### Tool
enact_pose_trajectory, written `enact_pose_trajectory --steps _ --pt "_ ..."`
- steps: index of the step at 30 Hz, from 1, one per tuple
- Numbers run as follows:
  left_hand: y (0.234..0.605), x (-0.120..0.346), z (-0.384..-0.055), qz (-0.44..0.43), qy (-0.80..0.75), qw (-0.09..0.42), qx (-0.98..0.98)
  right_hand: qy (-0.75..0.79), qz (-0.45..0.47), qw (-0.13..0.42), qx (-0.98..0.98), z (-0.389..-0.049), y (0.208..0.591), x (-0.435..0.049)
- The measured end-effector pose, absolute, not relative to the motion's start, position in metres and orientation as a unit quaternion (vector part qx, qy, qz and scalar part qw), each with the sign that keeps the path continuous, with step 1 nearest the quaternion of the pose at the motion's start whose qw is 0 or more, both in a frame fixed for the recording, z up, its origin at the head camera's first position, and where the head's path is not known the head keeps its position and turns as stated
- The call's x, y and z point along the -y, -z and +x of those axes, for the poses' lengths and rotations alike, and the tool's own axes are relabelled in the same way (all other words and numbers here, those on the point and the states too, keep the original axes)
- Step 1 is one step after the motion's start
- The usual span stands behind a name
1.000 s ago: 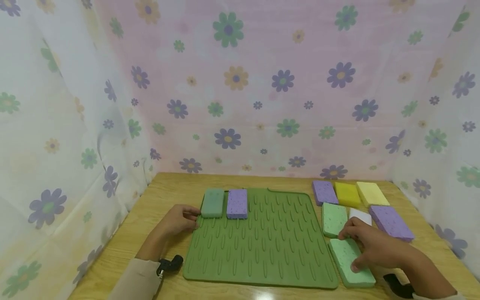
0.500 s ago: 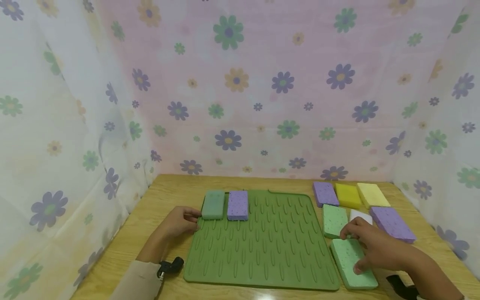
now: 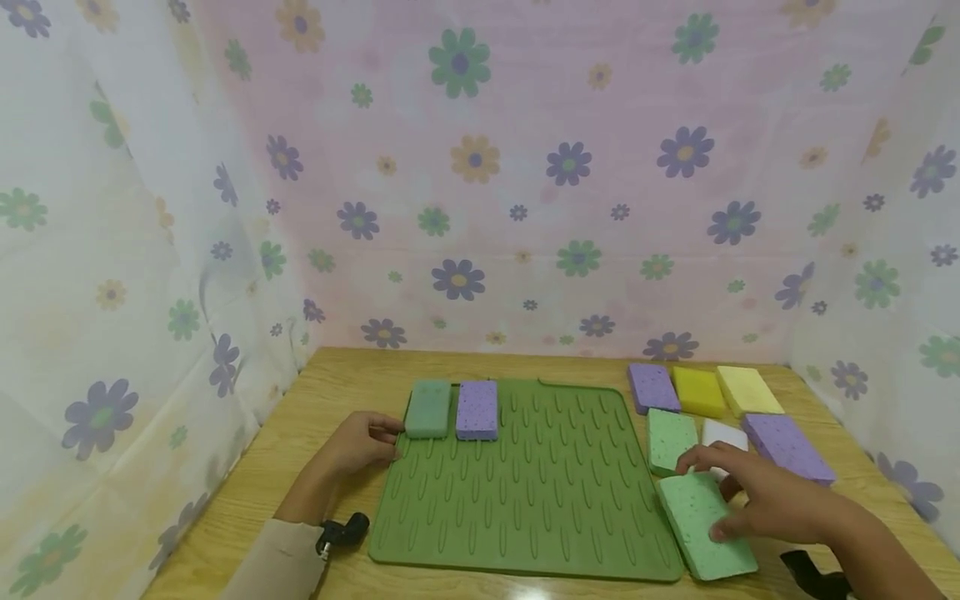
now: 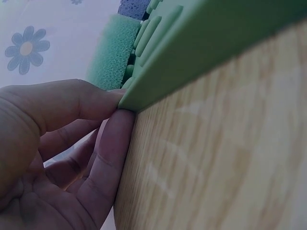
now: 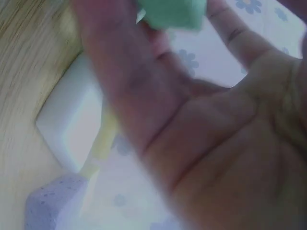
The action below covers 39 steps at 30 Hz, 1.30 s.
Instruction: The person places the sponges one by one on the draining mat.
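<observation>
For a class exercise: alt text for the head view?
A person's right hand grips a pale green sponge near a green mat bearing two sponges; the left hand pinches the mat's edge. Six more blocks lie at right.

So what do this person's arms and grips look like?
The left grip and right grip are plain human hands, no gloves showing. The beige fabric left sleeve stops short of the wrist; by its cuff is a black rounded attachment with a small silvery bit. A similar dark curved attachment shows near the right wrist.
</observation>
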<state>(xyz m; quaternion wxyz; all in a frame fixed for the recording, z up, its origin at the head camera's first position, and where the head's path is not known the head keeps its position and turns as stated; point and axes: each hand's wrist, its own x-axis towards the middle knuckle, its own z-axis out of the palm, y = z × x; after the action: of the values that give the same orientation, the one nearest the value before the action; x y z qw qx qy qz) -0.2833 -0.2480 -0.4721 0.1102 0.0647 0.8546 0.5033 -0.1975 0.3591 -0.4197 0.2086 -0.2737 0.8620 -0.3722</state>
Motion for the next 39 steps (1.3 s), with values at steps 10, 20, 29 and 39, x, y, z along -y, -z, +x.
enact_pose_trajectory --steps 10,20,29,39 --pt "0.47 0.246 -0.285 0.063 -0.501 0.112 -0.856 0.436 -0.342 0.205 -0.807 -0.202 0.417 -0.367" --pt "0.471 0.245 -0.282 0.069 -0.498 0.111 -0.857 0.432 -0.319 0.125 -0.834 -0.205 0.415 -0.357" --pt "0.472 0.245 -0.28 0.066 -0.496 0.106 -0.859 0.459 -0.303 0.114 -0.828 -0.22 0.414 -0.334" --pt "0.467 0.246 -0.28 0.075 -0.499 0.105 -0.857 0.449 -0.301 0.093 -0.836 -0.235 0.415 -0.32"
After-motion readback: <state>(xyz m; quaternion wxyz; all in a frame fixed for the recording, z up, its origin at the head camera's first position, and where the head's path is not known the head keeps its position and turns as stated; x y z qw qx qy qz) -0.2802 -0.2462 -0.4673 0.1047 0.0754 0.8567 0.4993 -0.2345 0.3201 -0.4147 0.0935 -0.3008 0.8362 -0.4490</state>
